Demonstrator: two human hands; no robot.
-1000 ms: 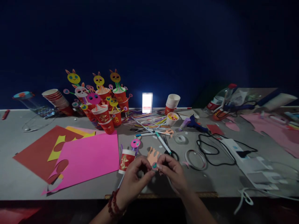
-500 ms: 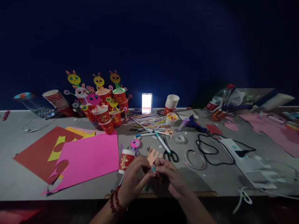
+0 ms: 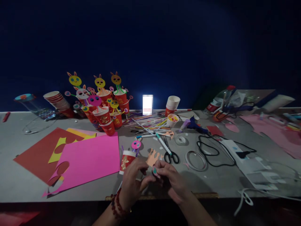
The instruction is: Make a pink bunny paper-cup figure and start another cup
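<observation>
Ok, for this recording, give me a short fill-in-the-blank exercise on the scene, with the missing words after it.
1. The small disc with a teal mark is pinched in the ____ hand.
2. Dark red beads circle the ____ wrist.
3. The scissors have ____ handles.
4. The rabbit head above the paper cup nearest the left hand is coloured ____.

Missing words: right; left; black; pink.

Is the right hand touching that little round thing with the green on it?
Touching. The head view shows the right hand pinching the small round piece, with the thumb overlapping its edge.
</observation>
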